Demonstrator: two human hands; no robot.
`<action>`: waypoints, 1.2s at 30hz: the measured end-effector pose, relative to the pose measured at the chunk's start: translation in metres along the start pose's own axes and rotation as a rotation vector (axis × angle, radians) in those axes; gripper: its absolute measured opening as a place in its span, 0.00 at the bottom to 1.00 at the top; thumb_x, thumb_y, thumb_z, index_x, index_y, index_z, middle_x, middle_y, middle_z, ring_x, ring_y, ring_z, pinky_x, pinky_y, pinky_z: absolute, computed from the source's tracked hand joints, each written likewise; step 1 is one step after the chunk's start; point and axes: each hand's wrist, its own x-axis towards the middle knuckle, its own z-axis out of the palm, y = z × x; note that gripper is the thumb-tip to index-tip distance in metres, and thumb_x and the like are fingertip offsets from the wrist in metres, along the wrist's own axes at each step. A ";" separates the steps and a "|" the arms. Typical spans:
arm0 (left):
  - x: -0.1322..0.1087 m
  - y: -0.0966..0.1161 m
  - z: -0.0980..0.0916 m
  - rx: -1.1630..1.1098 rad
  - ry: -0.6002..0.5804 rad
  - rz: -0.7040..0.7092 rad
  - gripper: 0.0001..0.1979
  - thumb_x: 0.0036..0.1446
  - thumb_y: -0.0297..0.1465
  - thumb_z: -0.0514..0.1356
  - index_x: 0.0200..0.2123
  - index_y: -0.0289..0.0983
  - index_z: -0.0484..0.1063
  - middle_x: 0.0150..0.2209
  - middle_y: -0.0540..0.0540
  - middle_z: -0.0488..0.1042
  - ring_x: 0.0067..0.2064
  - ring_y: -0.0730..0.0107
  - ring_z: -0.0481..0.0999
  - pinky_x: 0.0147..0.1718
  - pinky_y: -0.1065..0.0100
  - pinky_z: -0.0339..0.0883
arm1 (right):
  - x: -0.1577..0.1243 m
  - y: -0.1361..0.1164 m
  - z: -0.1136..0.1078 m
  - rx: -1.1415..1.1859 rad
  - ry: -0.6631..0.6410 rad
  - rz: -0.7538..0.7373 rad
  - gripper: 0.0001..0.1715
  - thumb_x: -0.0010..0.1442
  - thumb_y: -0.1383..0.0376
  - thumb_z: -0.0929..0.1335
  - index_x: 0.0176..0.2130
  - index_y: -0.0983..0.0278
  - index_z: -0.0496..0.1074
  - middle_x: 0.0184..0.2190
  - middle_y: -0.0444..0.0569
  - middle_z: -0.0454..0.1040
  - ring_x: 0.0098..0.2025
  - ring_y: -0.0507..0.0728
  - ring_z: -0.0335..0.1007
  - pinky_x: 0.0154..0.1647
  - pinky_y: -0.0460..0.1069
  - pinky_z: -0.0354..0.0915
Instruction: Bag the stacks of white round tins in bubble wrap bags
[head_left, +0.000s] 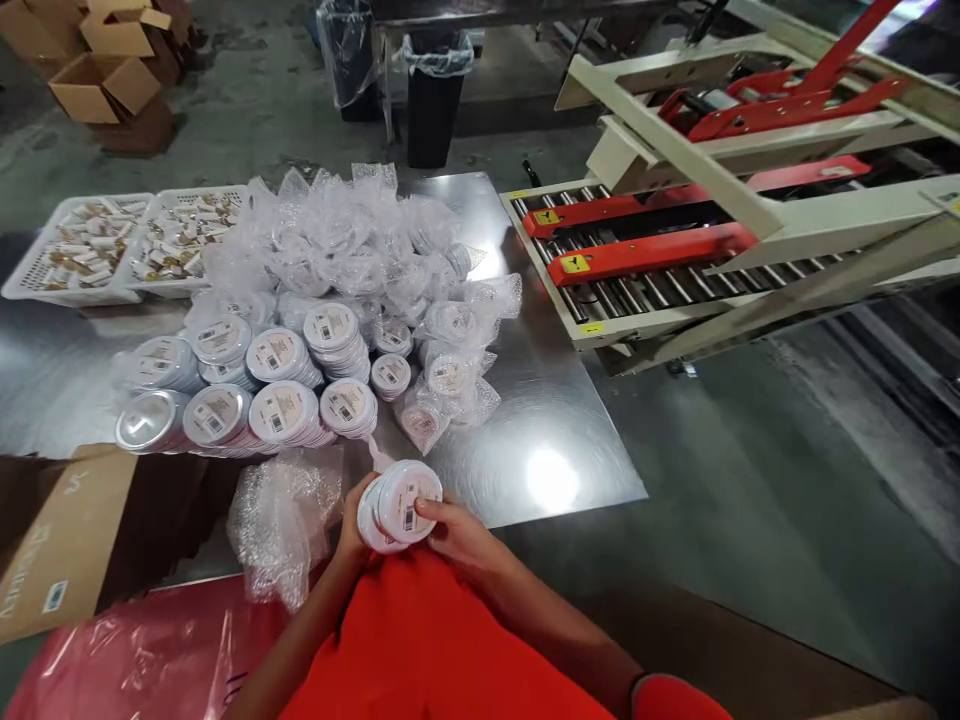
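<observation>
Close to my body I hold a small stack of round, flat white containers (409, 508) with barcode labels. My left hand (355, 520) is closed around the left side of the stack, its fingers mostly hidden behind it. On the right, my right hand (459, 532) grips the front container, thumb pressed on its label. Just beyond lie several stacks of similar labelled containers (282, 410) on the metal table (517, 450). A heap of bubble-wrapped containers (337, 245) is piled behind them. Loose bubble wrap (281, 515) lies left of my left hand.
Two white baskets (75, 295) of small white-and-brown pieces stand at the table's far left. A cardboard box (67, 530) and pink plastic (150, 650) are at lower left. A roller conveyor (637, 285) with red parts is at right. Bins (433, 115) stand behind the table.
</observation>
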 end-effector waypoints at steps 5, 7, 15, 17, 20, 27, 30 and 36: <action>-0.007 -0.007 -0.011 -0.041 0.052 -0.021 0.14 0.42 0.40 0.63 0.23 0.38 0.62 0.21 0.54 0.66 0.24 0.75 0.64 0.25 0.72 0.62 | -0.003 -0.012 -0.008 -0.081 0.107 -0.044 0.25 0.45 0.56 0.75 0.40 0.64 0.71 0.33 0.48 0.76 0.37 0.57 0.72 0.43 0.52 0.67; -0.011 -0.008 -0.016 -0.062 0.104 -0.050 0.14 0.48 0.40 0.60 0.24 0.38 0.60 0.19 0.56 0.61 0.21 0.78 0.60 0.22 0.74 0.58 | -0.005 -0.016 -0.010 -0.213 0.173 -0.154 0.27 0.44 0.57 0.75 0.43 0.62 0.69 0.37 0.47 0.74 0.39 0.57 0.71 0.45 0.52 0.66; -0.020 0.013 -0.020 0.080 0.135 0.036 0.14 0.56 0.43 0.56 0.27 0.37 0.66 0.22 0.54 0.64 0.24 0.75 0.63 0.25 0.72 0.60 | -0.008 -0.020 -0.010 -0.568 0.188 -0.318 0.33 0.39 0.61 0.78 0.44 0.59 0.66 0.40 0.45 0.71 0.41 0.56 0.67 0.44 0.51 0.65; -0.020 0.016 -0.019 0.182 0.116 0.093 0.14 0.57 0.42 0.54 0.28 0.38 0.67 0.24 0.53 0.67 0.27 0.73 0.66 0.28 0.72 0.61 | -0.008 -0.017 -0.009 -0.384 0.155 -0.240 0.31 0.40 0.60 0.77 0.44 0.59 0.67 0.38 0.46 0.72 0.39 0.57 0.68 0.42 0.51 0.66; -0.020 0.017 -0.019 0.274 0.051 0.129 0.13 0.57 0.41 0.54 0.30 0.38 0.68 0.26 0.51 0.70 0.28 0.71 0.68 0.30 0.71 0.61 | -0.008 -0.015 -0.011 -0.163 0.082 -0.131 0.24 0.44 0.59 0.74 0.42 0.63 0.70 0.36 0.49 0.74 0.38 0.58 0.70 0.43 0.53 0.67; -0.023 0.019 -0.020 0.323 -0.032 0.147 0.11 0.58 0.39 0.53 0.30 0.38 0.68 0.26 0.51 0.70 0.28 0.71 0.69 0.29 0.71 0.62 | -0.005 -0.016 -0.024 -0.530 0.152 -0.218 0.31 0.36 0.64 0.75 0.41 0.61 0.66 0.35 0.43 0.71 0.37 0.56 0.67 0.39 0.49 0.64; -0.028 0.020 -0.016 0.405 -0.054 0.203 0.10 0.57 0.37 0.54 0.30 0.38 0.70 0.27 0.49 0.72 0.29 0.69 0.70 0.30 0.70 0.63 | -0.008 -0.015 -0.014 -0.930 0.266 -0.290 0.36 0.39 0.64 0.74 0.48 0.62 0.63 0.42 0.48 0.71 0.42 0.59 0.67 0.45 0.52 0.63; -0.034 0.016 -0.005 0.539 -0.113 0.308 0.11 0.60 0.34 0.49 0.31 0.39 0.68 0.29 0.47 0.73 0.31 0.68 0.71 0.33 0.69 0.63 | -0.009 -0.021 0.010 -1.365 0.325 -0.242 0.41 0.48 0.63 0.69 0.60 0.65 0.58 0.55 0.61 0.67 0.53 0.66 0.67 0.53 0.58 0.60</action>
